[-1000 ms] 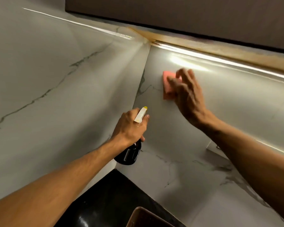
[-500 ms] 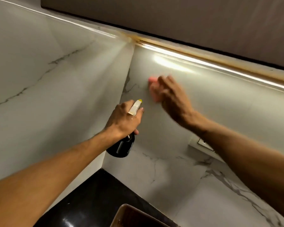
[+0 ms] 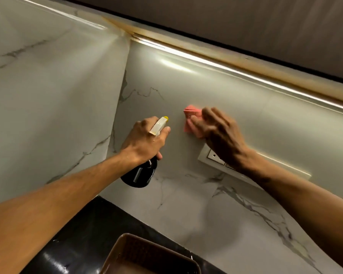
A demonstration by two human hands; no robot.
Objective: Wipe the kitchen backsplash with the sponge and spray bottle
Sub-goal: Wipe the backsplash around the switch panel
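Two hands: left hand (image 3: 145,139) grips black spray bottle (image 3: 141,173), nozzle up-right; right hand (image 3: 222,135) presses pink sponge (image 3: 188,124) against glossy marble backsplash (image 3: 265,119).

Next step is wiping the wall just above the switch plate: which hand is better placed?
Right. The right hand presses the pink sponge on the backsplash, just above the switch plate. The left hand grips the spray bottle further left, nozzle toward the wall.
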